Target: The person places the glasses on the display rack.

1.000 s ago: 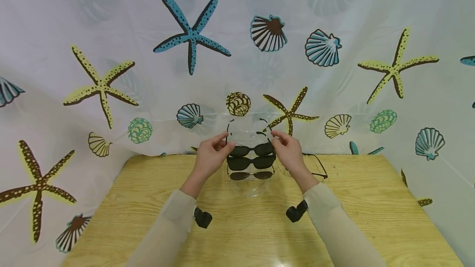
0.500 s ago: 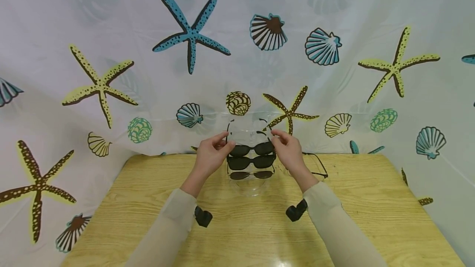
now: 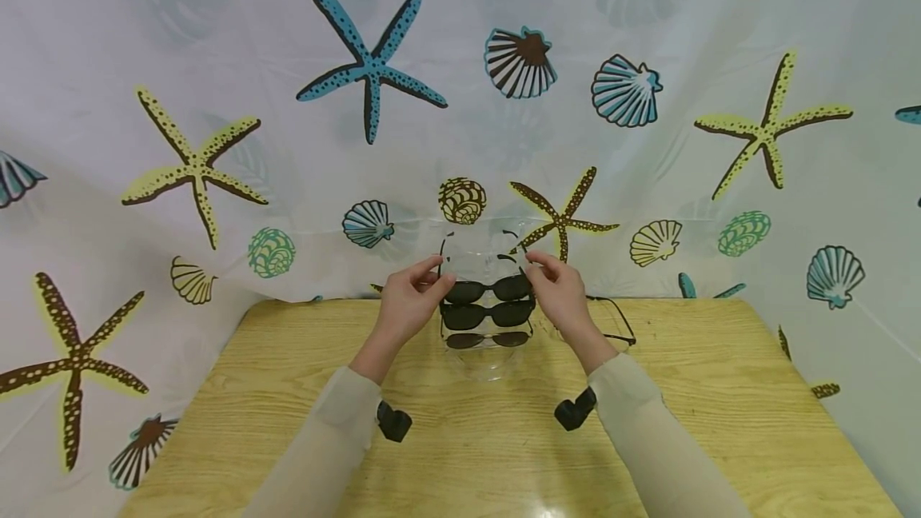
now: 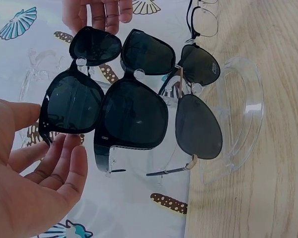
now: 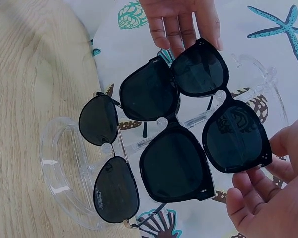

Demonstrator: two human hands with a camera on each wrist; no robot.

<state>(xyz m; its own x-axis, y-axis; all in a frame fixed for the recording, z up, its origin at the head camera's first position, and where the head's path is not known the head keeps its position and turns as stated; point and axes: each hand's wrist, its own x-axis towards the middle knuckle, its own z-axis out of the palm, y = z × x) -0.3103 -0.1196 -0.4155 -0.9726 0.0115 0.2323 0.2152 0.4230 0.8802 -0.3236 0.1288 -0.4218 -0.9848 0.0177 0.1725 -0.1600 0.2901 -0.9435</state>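
Three pairs of dark sunglasses sit one above another on a clear plastic display stand (image 4: 256, 106). My left hand (image 3: 404, 304) pinches the outer end of the topmost black sunglasses (image 3: 512, 288) near the hinge. At the opposite end, the fingers and thumb of my right hand (image 3: 563, 294) grip the same pair. Below them rest thicker black-framed sunglasses (image 5: 175, 161), and lowest come thin metal-framed sunglasses (image 4: 198, 126). Each bridge lies against a round clear peg of the stand. In the head view, the hands partly cover the top pair's temples.
Thin-framed eyeglasses (image 3: 632, 340) lie on the wooden table (image 3: 475, 454), right of the stand and partly behind my right wrist. A white curtain (image 3: 460, 126) printed with starfish and shells hangs right behind the stand.
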